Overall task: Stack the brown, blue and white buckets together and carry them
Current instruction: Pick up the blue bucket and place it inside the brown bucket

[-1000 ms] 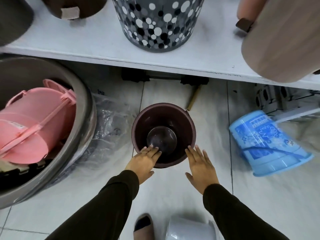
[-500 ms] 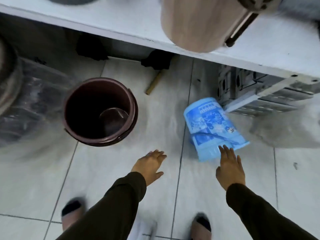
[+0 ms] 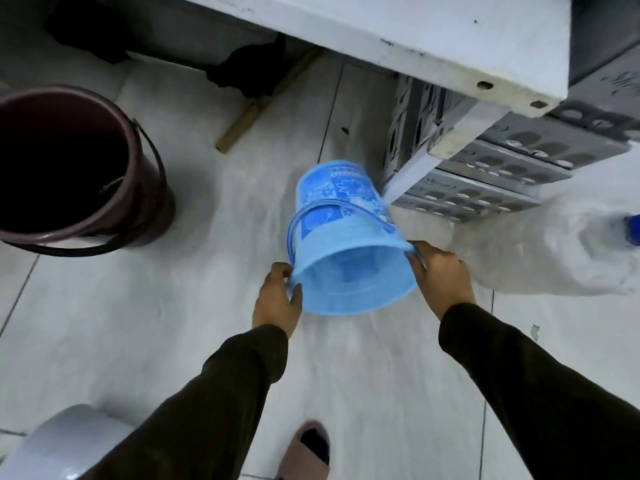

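A patterned blue bucket (image 3: 343, 233) lies tilted on the tiled floor at the centre, its open mouth turned toward me and its thin handle looped over its side. My left hand (image 3: 277, 299) grips the left of its rim and my right hand (image 3: 440, 275) holds the right of its rim. A brown bucket (image 3: 152, 192) stands upright at the left, apart from both hands, with its handle hanging down. Part of a white bucket (image 3: 69, 441) shows at the bottom left corner, behind my left sleeve.
A white shelf (image 3: 433, 46) overhangs the floor at the top right, with grey perforated crates (image 3: 512, 161) beneath it. A wooden stick (image 3: 242, 123) lies on the floor past the blue bucket. A white plastic bag (image 3: 554, 254) sits at the right. My slippered foot (image 3: 308, 448) is at the bottom.
My hands left the brown bucket and moved right to the blue one. Both now hold its rim, and its mouth has turned toward me. The view swung right.
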`<state>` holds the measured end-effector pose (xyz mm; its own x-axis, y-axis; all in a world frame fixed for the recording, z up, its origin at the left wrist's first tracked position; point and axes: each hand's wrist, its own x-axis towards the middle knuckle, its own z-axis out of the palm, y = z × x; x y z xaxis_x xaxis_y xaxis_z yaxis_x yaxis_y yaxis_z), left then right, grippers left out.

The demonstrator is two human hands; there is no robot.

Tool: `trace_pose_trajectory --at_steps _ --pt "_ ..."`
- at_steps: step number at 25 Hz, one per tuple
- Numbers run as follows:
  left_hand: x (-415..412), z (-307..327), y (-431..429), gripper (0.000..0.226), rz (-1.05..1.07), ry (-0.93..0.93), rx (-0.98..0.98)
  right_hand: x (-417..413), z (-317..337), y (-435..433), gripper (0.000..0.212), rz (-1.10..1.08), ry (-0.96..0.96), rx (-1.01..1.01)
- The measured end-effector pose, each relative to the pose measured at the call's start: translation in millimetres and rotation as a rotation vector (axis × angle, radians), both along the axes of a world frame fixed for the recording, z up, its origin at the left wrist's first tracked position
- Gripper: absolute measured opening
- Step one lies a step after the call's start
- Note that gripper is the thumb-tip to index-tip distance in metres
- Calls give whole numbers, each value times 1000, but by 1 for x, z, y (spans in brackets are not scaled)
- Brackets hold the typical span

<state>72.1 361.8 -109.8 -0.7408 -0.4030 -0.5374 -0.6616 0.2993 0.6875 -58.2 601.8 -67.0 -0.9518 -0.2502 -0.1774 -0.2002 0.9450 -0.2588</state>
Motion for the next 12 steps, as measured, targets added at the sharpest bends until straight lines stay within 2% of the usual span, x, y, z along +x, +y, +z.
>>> trace_pose_trajectory --at_steps 4,6,8,12 --pt "-23 40 -43 23 193 132 39 -20 20 -19 22 -293 -152 -288" --pt "-42 47 -53 32 231 151 78 -24 23 -34 29 -528 -277 -474" --pt "-61 48 -55 41 233 166 90 -22 19 -43 40 -678 -294 -555" --pt "-76 51 -52 48 92 119 1 -7 16 -46 48 -553 -212 -452"
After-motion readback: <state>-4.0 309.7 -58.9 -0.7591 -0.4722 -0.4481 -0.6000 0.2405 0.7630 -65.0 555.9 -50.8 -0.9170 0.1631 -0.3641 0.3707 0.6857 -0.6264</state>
